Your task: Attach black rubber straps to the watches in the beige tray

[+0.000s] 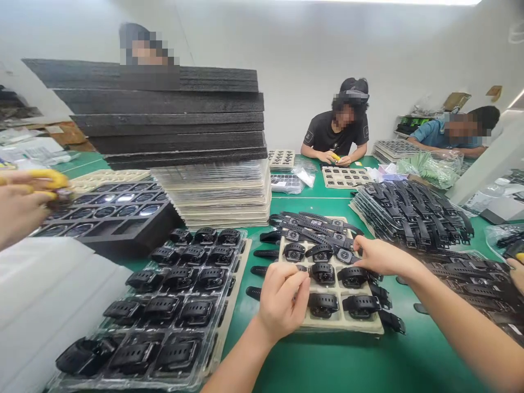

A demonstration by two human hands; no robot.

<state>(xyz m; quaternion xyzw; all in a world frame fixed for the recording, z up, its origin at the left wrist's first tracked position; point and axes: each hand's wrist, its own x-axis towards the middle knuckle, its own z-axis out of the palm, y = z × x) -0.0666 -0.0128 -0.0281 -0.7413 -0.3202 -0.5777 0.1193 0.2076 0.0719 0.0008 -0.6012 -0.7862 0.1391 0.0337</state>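
Note:
In front of me a beige tray (341, 326) holds black smartwatches, some with curled straps in its pockets. Others lie flat across its far end, showing their round backs. My right hand (379, 256) pinches the edge of one smartwatch (347, 255) at the tray's right side. Over the left part of the tray is my left hand (282, 299), its fingers curled together; what they hold, if anything, is hidden. Just right of that hand, a curled watch (323, 274) sits in its pocket.
Left stands a clear plastic tray (219, 322) of curled watches, with a black foam tray (123, 237) and tall foam stack (180, 117) behind. Strap-laden trays (413, 215) are at right. Co-workers sit across; another person's yellow-fingered hand (24, 202) reaches in at left.

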